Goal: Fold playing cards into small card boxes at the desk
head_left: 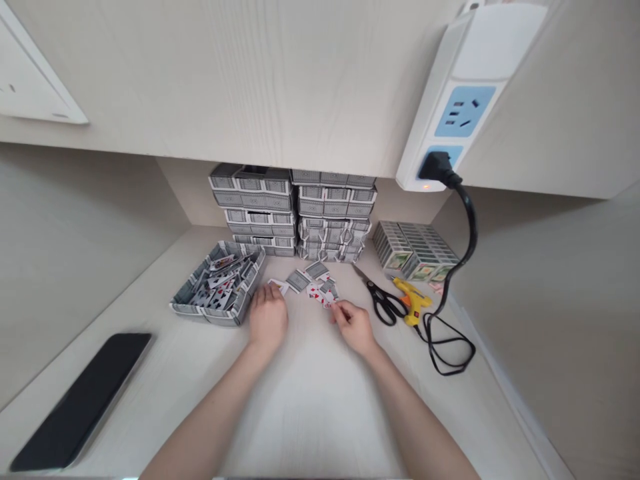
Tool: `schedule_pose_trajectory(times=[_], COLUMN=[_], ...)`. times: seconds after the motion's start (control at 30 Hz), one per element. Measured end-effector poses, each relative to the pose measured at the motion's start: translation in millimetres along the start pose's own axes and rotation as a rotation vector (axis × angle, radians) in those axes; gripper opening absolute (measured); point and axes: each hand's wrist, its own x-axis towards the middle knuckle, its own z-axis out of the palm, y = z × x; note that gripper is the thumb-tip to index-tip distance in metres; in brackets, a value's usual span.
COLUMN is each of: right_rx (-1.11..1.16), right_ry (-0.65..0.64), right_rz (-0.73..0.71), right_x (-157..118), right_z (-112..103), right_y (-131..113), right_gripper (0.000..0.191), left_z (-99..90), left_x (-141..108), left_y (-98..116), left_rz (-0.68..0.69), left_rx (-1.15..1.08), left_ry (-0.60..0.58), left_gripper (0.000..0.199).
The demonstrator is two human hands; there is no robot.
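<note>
My left hand (269, 317) rests on the table beside the card box, its fingers bent over the near edge of a playing card (279, 287). My right hand (354, 327) is closed in a pinch at the near edge of a small loose pile of playing cards (315, 291); a card edge shows at its fingertips. Some cards in the pile lie face up with red marks, others show grey patterned backs. To the left stands an open box made of folded cards (240, 310), holding many loose playing cards (220, 283).
Stacked grey card boxes (335, 207) stand against the back wall, with card packs (417, 250) to their right. Black-handled scissors (385, 303) and a yellow glue gun (413, 300) lie right, its black cord (470, 227) reaching a power strip (450, 120). A phone (85, 400) lies left.
</note>
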Motion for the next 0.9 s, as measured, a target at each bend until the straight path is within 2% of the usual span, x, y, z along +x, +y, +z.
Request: schedule_pose_trajectory(times=[0.17,0.4,0.63,0.9], right_rx=[-0.038,-0.029,-0.049,-0.051], right_ry=[0.000,-0.005,-0.010,-0.015], right_rz=[-0.016,-0.026,-0.021,-0.025], right_x=[-1,0,-1,-1], right_z=[-1,-1,-1,-1], right_y=[-1,-1,-2,-2], right_gripper=[0.034,0.033,0.032,0.032], left_z=[-6.2,-3.8,-18.4,-25.0], left_x=[2,2,6,8], left_y=[-2,-3,-3,-7], left_rz=[0.043,0.050,0.049,0.018], left_rx=[-0.032,-0.010,-0.005,0.001], left_ry=[-0.005,-0.021,-0.011,-0.164], left_gripper=[0.036,0.030,0.028,0.026])
